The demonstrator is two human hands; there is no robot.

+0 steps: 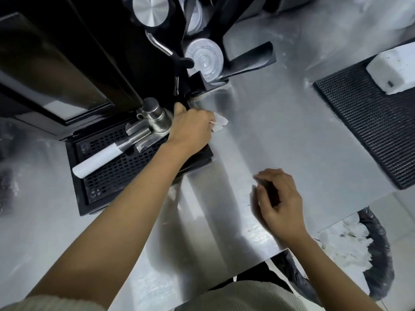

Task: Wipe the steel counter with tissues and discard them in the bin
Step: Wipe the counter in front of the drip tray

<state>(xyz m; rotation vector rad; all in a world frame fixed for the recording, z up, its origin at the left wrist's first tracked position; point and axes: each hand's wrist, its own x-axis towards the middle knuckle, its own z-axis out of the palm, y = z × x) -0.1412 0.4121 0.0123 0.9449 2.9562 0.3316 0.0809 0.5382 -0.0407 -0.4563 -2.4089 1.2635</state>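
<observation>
My left hand (pixel 190 126) is closed around a crumpled white tissue (pixel 220 124) and presses it on the steel counter (pixel 280 135), right beside the corner of the black coffee machine. My right hand (pixel 278 198) hovers low over the counter near its front edge, fingers loosely curled and apart, with nothing in it. Below the counter's edge at the lower right stands a bin (pixel 377 254) lined with a black bag, holding several used white tissues (pixel 345 243).
A black coffee machine (pixel 67 75) with a perforated drip tray (pixel 125 167) and a white-handled portafilter (pixel 107 153) fills the left. A stack of clear lids (pixel 205 59) stands behind. A black rubber mat (pixel 368 131) with a white box (pixel 395 66) lies at the right.
</observation>
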